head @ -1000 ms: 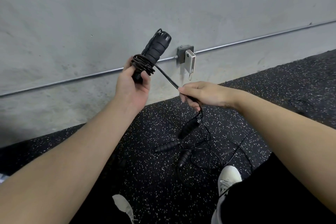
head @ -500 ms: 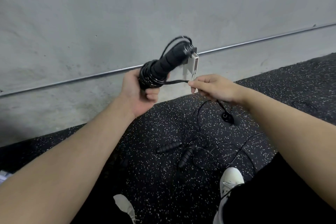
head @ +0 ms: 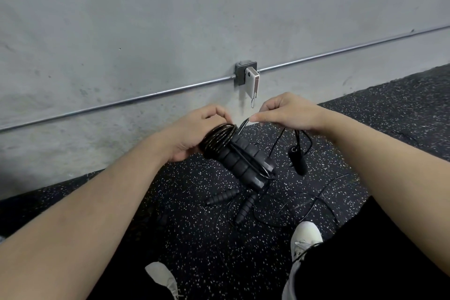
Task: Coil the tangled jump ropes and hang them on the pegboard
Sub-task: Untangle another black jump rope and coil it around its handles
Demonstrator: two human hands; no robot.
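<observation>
My left hand (head: 192, 134) grips a black jump rope bundle (head: 239, 158): ridged handles pointing down toward me, with several turns of thin black cord wound around their upper end. My right hand (head: 289, 111) pinches the free cord just right of the coil. From it a loop hangs down with another black handle (head: 298, 161) dangling above the floor. Two more black handles (head: 222, 196) (head: 246, 208) lie on the floor below, amid loose tangled cord (head: 314, 202). No pegboard is in view.
A grey concrete wall runs ahead with a metal conduit (head: 151, 95) and a junction box holding a white device (head: 253, 80). The floor is black speckled rubber (head: 190, 231). My white shoes (head: 305, 238) (head: 162, 277) and black trousers fill the bottom of the view.
My left hand has dropped and tipped the bundle so the handles point down instead of up. My right hand carried the cord over to the coil. The dangling handle swung to the right.
</observation>
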